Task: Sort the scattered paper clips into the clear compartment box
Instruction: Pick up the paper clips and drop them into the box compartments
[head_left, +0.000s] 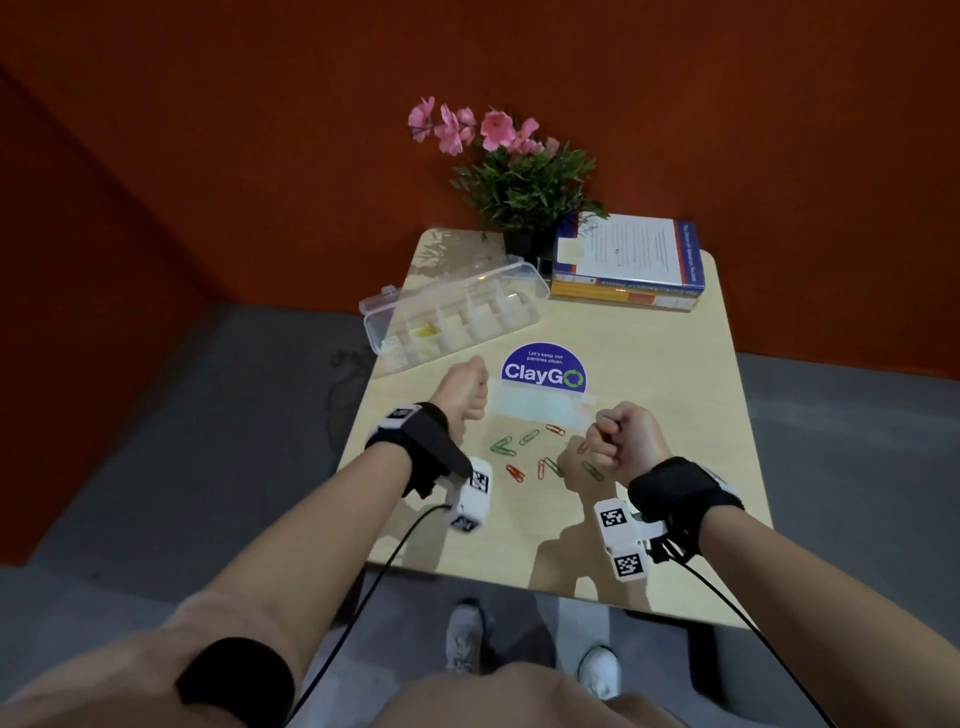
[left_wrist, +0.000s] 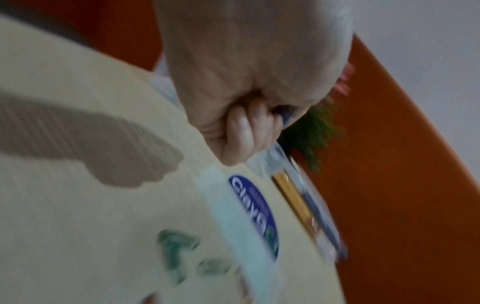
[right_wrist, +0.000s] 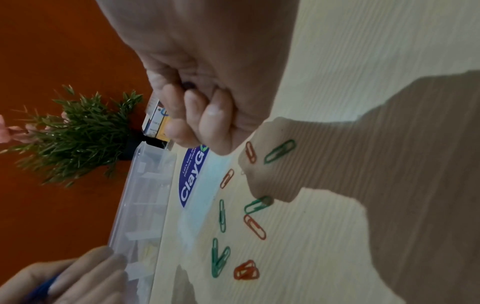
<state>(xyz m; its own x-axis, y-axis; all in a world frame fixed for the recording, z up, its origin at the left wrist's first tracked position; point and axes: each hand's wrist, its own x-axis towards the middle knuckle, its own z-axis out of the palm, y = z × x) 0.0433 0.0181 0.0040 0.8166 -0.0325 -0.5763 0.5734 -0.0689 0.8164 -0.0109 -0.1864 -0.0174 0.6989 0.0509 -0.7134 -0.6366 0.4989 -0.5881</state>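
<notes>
The clear compartment box (head_left: 524, 273) lies open at the table's back left, with yellow clips (head_left: 423, 332) in one compartment. Green paper clips (head_left: 501, 446) and red paper clips (head_left: 515, 472) lie scattered on the table between my hands. My left hand (head_left: 462, 392) is curled into a fist just in front of the box. In the right wrist view the left hand (right_wrist: 78, 275) grips something blue (right_wrist: 41, 288). My right hand (head_left: 621, 439) is fisted above the right side of the clips and pinches a blue paper clip (head_left: 609, 420). Its curled fingers (right_wrist: 202, 115) hide most of the clip.
A potted plant with pink flowers (head_left: 519, 176) and a stack of books (head_left: 628, 260) stand at the back of the small wooden table (head_left: 701, 415). A blue ClayGo sticker (head_left: 543, 371) lies mid-table. The table's near edge is by my wrists, with my shoes below.
</notes>
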